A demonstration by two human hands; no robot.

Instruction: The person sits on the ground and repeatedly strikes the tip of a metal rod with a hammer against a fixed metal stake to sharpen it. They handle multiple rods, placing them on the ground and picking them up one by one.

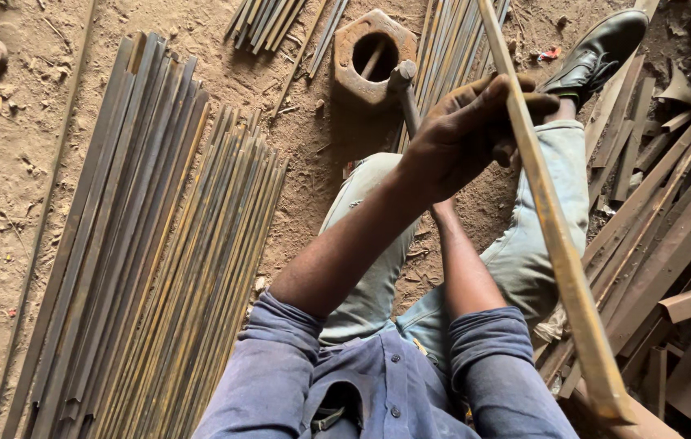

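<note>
The left hand [463, 130] is closed around a long, rusty flat steel strip [553, 219], its fingers [516, 93] curled over the edge, so the strip runs slanting from the top of the view down past the right knee to the lower right corner. The right hand is hidden behind the left one; only its forearm [463, 276] shows, so I cannot tell whether those fingers are open or closed, or whether they hold the hammer [402, 81] whose head sticks up just beyond the knuckles.

The person sits on the dirt floor [12, 179] with legs in pale jeans [524, 244] stretched out, a black shoe [601, 49] among scrap.

The risks, as I judge them: the strip is long and held near one point only, so it can swing or twist in the grip, and its rough rusty edge can cut a bare palm. Its lower end passes close to the thigh and may scrape it. If the hammer is swung, bare knuckles sit right beside the striking spot. The heavy steel block with a hole [374, 53] lies near the shin, and the stacked strips [158, 260] and offcuts [679, 236] on either side leave little room to shift the legs.
</note>
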